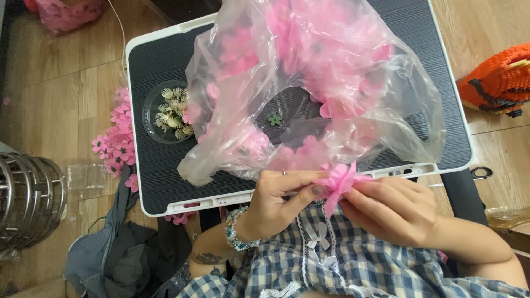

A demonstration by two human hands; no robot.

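You are pinching a pink flower [338, 184] between both hands, just off the desk's [165, 176] near edge, above your checked dress [331, 259]. Your left hand [276, 201] is closing its grip on the petals from 9 o'clock, thumb and fingers pressed together on them. Your right hand [389, 209] is gripping the flower from 3 o'clock, fingers curled tight around its base. At 12 o'clock a clear bag [314, 83] of pink flowers is lying on the desk, a dish [165, 113] of pale centres at 10.
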